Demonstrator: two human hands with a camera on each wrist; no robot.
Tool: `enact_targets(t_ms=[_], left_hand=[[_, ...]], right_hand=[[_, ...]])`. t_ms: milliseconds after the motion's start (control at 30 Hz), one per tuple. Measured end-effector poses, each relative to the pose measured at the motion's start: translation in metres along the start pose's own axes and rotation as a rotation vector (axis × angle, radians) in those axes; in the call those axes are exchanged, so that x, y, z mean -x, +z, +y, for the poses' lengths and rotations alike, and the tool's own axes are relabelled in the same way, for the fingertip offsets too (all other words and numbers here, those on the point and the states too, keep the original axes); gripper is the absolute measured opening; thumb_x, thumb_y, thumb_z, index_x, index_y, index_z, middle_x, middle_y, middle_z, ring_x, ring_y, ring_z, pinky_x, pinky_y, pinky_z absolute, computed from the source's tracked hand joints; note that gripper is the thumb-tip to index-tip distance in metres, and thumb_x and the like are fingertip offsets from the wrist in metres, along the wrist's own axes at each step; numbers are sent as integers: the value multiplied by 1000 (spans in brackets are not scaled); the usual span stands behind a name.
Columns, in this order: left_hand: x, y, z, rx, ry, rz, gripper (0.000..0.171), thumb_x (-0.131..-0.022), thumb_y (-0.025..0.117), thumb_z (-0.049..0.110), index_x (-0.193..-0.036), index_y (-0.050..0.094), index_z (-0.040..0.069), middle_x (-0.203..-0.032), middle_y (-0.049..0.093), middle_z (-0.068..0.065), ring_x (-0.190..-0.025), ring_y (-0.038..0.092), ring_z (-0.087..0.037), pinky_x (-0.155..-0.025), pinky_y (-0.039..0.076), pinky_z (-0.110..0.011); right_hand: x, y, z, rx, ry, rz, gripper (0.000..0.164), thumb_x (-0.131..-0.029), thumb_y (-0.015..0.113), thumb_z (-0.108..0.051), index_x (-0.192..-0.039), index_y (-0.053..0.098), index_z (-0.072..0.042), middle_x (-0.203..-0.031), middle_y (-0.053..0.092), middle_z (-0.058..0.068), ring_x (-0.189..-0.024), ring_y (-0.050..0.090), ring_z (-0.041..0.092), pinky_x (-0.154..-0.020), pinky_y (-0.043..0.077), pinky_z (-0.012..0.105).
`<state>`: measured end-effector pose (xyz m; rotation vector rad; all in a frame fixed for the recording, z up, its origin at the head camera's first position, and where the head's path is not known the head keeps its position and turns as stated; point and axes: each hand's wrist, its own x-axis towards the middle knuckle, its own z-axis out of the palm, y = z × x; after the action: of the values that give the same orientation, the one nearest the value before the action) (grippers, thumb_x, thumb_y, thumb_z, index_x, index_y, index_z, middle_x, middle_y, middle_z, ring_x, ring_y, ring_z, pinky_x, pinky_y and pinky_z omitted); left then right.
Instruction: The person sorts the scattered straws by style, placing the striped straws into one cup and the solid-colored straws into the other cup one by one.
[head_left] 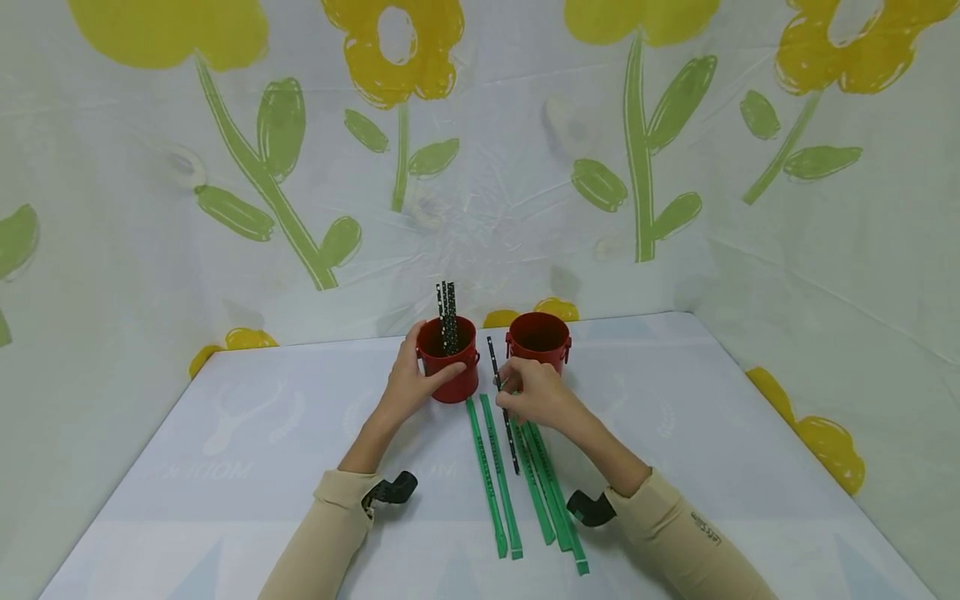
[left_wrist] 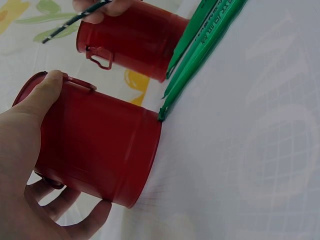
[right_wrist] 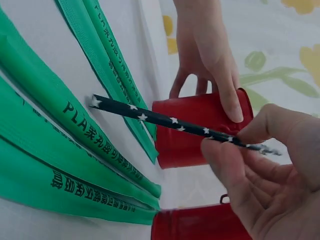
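My left hand [head_left: 411,382] grips the left red bucket [head_left: 455,385], thumb on its near side and fingers round its far side. Several black straws with white spots [head_left: 447,317] stand in that bucket. Between thumb and fingertips, my right hand [head_left: 536,392] pinches a black straw with white stars [right_wrist: 175,123], held slanted above the table. In the head view this straw passes between the two buckets. The right red bucket [head_left: 542,335] stands just beyond the right hand, which hides part of its front; no straw shows above its rim.
Several green paper-wrapped straws [head_left: 551,492] with dark printing lie on the table below the right hand. Two more green wrapped straws [head_left: 491,475] lie to their left. The white table [head_left: 247,467] meets a flower-print sheet [head_left: 487,208] at the back and sides.
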<state>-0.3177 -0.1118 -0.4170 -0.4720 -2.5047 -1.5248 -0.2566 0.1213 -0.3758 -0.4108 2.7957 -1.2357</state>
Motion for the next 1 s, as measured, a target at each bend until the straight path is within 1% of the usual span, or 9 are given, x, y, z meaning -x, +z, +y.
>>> enact_targets(t_ms=[233, 367, 433, 533, 600, 667, 733, 900, 1000], left_hand=[[0, -1, 1, 0, 5, 0, 89, -80, 77, 48, -151, 26, 29, -147, 43, 2, -133, 43, -20, -106, 47, -50], [-1, -1, 2, 4, 9, 0, 89, -80, 77, 47, -151, 26, 28, -147, 43, 2, -133, 43, -21, -107, 46, -51], [-1, -1, 1, 5, 14, -2, 89, -80, 77, 46, -151, 26, 28, -147, 43, 1, -133, 43, -21, -107, 46, -51], [0, 0, 1, 3, 18, -1, 89, -80, 77, 47, -151, 26, 28, -148, 43, 1, -133, 43, -21, -106, 46, -50], [0, 0, 0, 0, 21, 0, 89, -80, 77, 47, -151, 26, 28, -147, 43, 1, -132, 44, -20, -106, 47, -50], [0, 0, 0, -3, 21, 5, 89, -80, 77, 48, -151, 26, 29, -147, 43, 2, -132, 44, -20, -105, 47, -49], [-1, -1, -1, -5, 22, 9, 89, -80, 77, 48, -151, 26, 29, -147, 44, 2, -131, 44, -19, -105, 48, -49], [-2, -2, 0, -3, 35, 2, 88, -81, 78, 45, -150, 27, 27, -146, 44, 0, -131, 45, -21, -105, 47, -50], [-2, -2, 0, 10, 36, -4, 86, -81, 78, 43, -150, 28, 28, -144, 45, 1, -130, 45, -20, -105, 47, -50]], right_hand=[[-3, -3, -1, -29, -108, 127, 20, -89, 69, -15, -108, 63, -11, -97, 75, 7, -77, 70, 13, -60, 57, 21], [-5, -4, -2, -27, -151, 178, 20, -91, 69, -17, -110, 63, -11, -100, 74, 7, -83, 71, 16, -61, 57, 20], [-6, -6, -3, -26, -163, 194, 21, -92, 68, -17, -111, 62, -11, -102, 74, 7, -84, 71, 17, -63, 58, 20], [-9, -9, -4, -23, -180, 218, 23, -92, 68, -17, -113, 62, -9, -103, 73, 8, -85, 71, 18, -66, 59, 23], [-12, -11, -7, -16, -194, 239, 24, -93, 68, -17, -114, 62, -9, -102, 73, 9, -84, 71, 18, -71, 60, 25], [-17, -14, -11, -9, -208, 260, 24, -93, 67, -18, -115, 62, -8, -102, 74, 9, -82, 71, 18, -73, 60, 27], [-22, -17, -17, -11, -221, 275, 25, -94, 66, -19, -115, 63, -7, -102, 74, 9, -79, 71, 18, -71, 60, 26], [-34, -28, -38, -85, -273, 278, 28, -96, 64, -18, -120, 60, -5, -106, 72, 14, -80, 73, 25, -59, 59, 26], [-42, -36, -54, -125, -306, 296, 27, -96, 63, -17, -120, 60, -5, -108, 71, 15, -83, 74, 27, -61, 60, 30]])
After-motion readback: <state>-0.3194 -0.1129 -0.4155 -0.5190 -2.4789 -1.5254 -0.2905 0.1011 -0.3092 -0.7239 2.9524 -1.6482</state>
